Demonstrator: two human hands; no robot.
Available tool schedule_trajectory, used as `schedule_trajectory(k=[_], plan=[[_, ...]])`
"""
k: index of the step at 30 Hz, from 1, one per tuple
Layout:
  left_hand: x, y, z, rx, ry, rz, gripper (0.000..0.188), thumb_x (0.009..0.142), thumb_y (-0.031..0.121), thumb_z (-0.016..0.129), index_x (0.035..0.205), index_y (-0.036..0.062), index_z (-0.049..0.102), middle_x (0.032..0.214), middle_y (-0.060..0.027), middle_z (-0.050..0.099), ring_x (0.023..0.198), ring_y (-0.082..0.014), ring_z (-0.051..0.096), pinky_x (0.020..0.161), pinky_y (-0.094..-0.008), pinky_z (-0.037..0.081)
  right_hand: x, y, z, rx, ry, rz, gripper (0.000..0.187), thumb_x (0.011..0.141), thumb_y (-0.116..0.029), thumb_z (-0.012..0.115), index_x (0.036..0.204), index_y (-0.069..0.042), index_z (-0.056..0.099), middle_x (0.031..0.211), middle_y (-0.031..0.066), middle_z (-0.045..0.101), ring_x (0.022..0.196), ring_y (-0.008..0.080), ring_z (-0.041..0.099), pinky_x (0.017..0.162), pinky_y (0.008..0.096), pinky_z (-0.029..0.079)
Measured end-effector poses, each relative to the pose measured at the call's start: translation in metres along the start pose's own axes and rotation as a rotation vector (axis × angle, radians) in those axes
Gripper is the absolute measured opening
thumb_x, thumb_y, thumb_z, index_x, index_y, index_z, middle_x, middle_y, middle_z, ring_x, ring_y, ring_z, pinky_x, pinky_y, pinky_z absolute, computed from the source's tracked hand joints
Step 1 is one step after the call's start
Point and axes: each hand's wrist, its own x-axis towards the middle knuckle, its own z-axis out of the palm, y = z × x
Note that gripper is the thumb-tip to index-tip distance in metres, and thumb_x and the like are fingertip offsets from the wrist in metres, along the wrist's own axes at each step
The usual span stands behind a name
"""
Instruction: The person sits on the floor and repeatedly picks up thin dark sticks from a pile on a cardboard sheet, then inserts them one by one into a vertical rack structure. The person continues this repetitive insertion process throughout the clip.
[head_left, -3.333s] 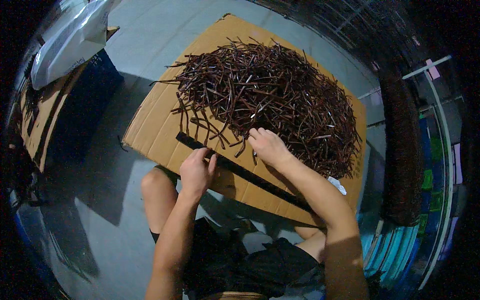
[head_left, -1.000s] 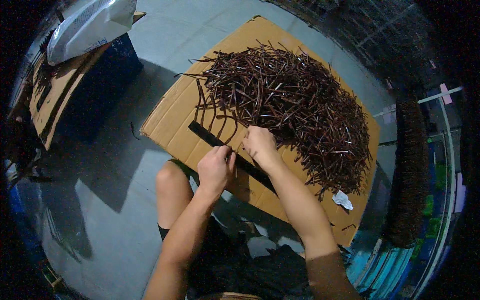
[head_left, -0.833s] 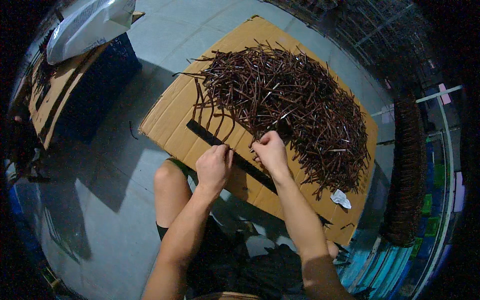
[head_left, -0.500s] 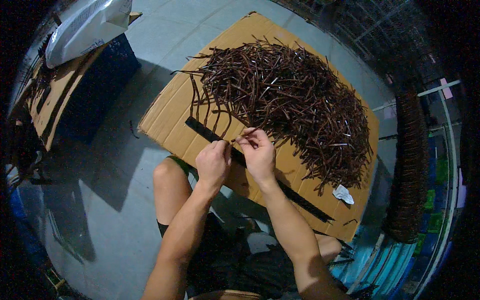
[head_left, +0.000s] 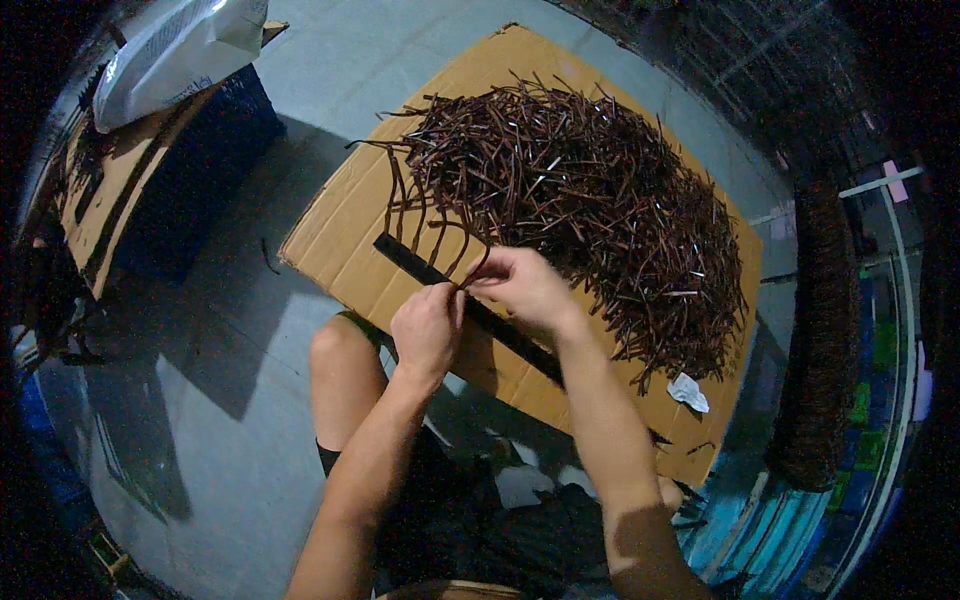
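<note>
A long black strip (head_left: 520, 345) lies slantwise along the near side of a cardboard sheet (head_left: 325, 235). Several thin brown twig-like pieces (head_left: 419, 215) stand up in a row from its left part. My left hand (head_left: 425, 325) is closed on the strip beside the last of these pieces. Thumb and fingers of my right hand (head_left: 525, 285) pinch a curved brown twig-like piece (head_left: 485, 262), whose lower end meets the strip at my left fingertips. Beyond my hands is a large heap of similar brown pieces (head_left: 560, 175).
White crumpled paper (head_left: 688, 392) rests near the cardboard's right corner. At the far left a dark blue box (head_left: 205, 170) carries cardboard and a white plastic bag (head_left: 180, 65). On the right stands a tall dark brown bundle (head_left: 815, 340). My bent knee (head_left: 345, 350) is beside the cardboard.
My right hand has turned and its wrist has swung right. The brown piece in it now curves up from the strip. My left hand has hardly moved.
</note>
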Motion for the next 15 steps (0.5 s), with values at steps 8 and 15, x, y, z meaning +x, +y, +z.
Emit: schedule_trajectory(k=[8,15], plan=[[0.007,0.003,0.003,-0.051,-0.067,-0.052,0.013,0.080,0.021,0.062,0.081,0.0076,0.064,0.075,-0.0109,0.063,0.072,-0.0289,0.061,0.062,-0.0382,0.049,0.043,0.003,0.020,-1.149,0.173,0.260,0.017,0.083,-0.009,0.052,0.097,0.000,0.055,0.097,0.0180,0.058,0.090,0.0342,0.060,0.075,0.0386,0.054],[0.005,0.000,-0.001,-0.018,-0.092,0.059,0.013,0.080,0.018,0.061,0.081,0.0053,0.061,0.075,-0.0120,0.061,0.070,-0.0305,0.060,0.062,-0.0393,0.048,0.001,-0.008,0.019,-0.064,0.393,0.102,0.016,0.084,-0.009,0.059,0.096,0.002,0.058,0.088,0.0093,0.063,0.079,0.0162,0.061,0.067,0.0280,0.049]])
